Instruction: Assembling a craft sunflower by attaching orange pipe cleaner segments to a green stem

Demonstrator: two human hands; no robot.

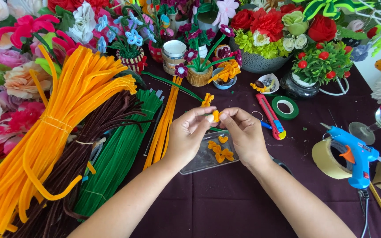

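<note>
My left hand (pixel 189 134) and my right hand (pixel 244 132) meet over the middle of the dark purple tablecloth (pixel 225 194). Their fingertips pinch a small orange pipe-cleaner piece (pixel 216 116) between them. A small orange pipe-cleaner flower (pixel 207 100) on a green stem sticks up just behind my left fingers. Under my hands lies a clear flat tray (pixel 201 161) holding several orange petal loops (pixel 220 151).
Bundles of orange (pixel 62 114), brown (pixel 89 145) and green (pixel 124 150) pipe cleaners lie at left. A blue glue gun (pixel 353 156) and tape roll (pixel 325 158) sit at right. A red box cutter (pixel 270 115) and green tape (pixel 285 107) lie behind. Flower pots line the back.
</note>
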